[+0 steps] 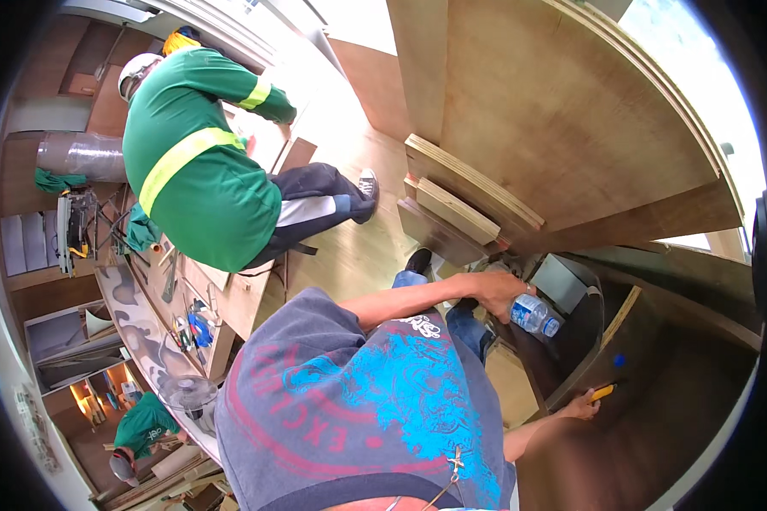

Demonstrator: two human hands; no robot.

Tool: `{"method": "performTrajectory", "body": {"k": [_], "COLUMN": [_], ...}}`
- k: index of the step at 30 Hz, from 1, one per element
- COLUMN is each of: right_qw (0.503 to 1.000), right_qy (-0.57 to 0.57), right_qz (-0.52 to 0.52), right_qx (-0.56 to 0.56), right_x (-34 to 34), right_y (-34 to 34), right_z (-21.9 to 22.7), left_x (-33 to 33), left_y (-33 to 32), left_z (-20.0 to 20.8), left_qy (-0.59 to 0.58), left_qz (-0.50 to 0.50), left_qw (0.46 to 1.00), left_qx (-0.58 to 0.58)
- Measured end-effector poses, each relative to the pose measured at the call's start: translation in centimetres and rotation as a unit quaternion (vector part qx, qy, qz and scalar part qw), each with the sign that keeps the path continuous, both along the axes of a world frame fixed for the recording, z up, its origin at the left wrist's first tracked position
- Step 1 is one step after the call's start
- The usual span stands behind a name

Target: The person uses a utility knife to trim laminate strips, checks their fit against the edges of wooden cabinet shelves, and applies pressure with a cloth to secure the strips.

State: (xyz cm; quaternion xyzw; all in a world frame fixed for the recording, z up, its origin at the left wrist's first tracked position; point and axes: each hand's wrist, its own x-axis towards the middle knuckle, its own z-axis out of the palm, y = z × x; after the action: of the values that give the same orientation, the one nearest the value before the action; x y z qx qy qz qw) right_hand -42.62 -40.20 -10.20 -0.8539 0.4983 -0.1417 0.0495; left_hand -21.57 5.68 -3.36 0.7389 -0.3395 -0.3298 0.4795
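My left hand (500, 295) is wrapped around the base end of a clear plastic bottle (530, 313) with a blue label. The bottle lies tilted, its blue cap pointing away from my hand toward the lower right. My right hand (580, 406) grips a small yellow-handled tool that looks like a utility knife (603, 392). Its tip is over a dark brown wooden panel (673, 383); whether it touches the surface I cannot tell. A small blue spot shows on the dark wood just beyond the knife.
Stacked plywood pieces (460, 209) and a large upright plywood sheet (554, 102) stand ahead of me. On the left, a co-worker in a green shirt (200, 162) bends over a workbench (243, 298). Another person in green (145, 422) stoops at the lower left near a fan (187, 393).
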Motion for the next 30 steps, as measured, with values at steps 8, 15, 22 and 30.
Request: {"method": "performTrajectory", "body": {"k": [8,15,22,30], "right_qw": [0.856,0.757,0.794,0.809], "right_qy": [-0.436,-0.362,-0.236,-0.283], "right_qz": [-0.1,0.037,0.089,0.085], "right_qx": [0.258,0.542,0.552,0.508], "right_x": [-1.8,3.6,0.8,0.1], "right_y": [-0.5,17.3,23.4,24.3], "right_z": [2.4,16.7,22.8,22.5], "left_x": [3.8,9.2,9.7,10.2], "left_y": [-2.6,-2.7,-4.8,-7.5], "left_z": [-1.9,4.9,8.4,12.2], "left_qy": [-0.105,-0.177,-0.333,-0.459], "left_qz": [-0.008,-0.017,-0.07,-0.139], "left_qw": [0.993,0.98,0.935,0.876], "left_qx": [-0.047,0.091,0.102,0.055]}}
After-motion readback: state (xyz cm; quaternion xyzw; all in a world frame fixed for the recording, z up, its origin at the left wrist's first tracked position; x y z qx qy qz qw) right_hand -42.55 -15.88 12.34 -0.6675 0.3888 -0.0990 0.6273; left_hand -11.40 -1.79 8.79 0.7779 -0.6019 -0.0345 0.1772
